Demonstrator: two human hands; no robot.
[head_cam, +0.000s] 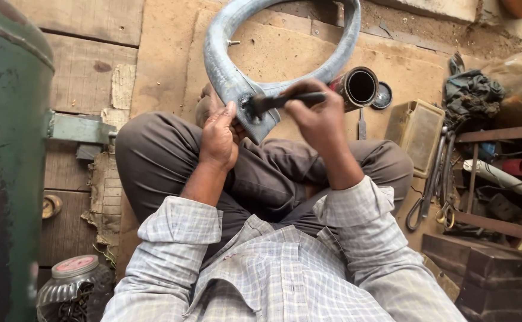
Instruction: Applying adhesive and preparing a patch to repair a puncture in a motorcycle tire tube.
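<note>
sitting cross-legged on boards and cardboard, a person in grey trousers and a checked shirt works on a rubber inner tube (pixel 231 71). going left to right: at nine o'clock stands a big green metal tank (pixel 7 149), and at seven o'clock a glass jar with a pink lid (pixel 73 280). the left hand (pixel 219 137) comes next, fingers curled under and thumb on top, grasping the folded lower end of the inner tube and pinning it over the knee. the tube loops up toward twelve o'clock and back down. just right of centre, the right hand (pixel 320 116) is clenched around a dark-handled tool (pixel 273 102), its head touching a darkened patch on the tube by the left thumb. behind the right hand, at one o'clock, lies an open can (pixel 359 86) on its side, its lid beside it. at three o'clock sit a tan box (pixel 416 128), a rag and a rack of tools.

to do this well, i judge the rubber should stay taut and flat under the thumb, with short even strokes kept inside the patch.
</note>
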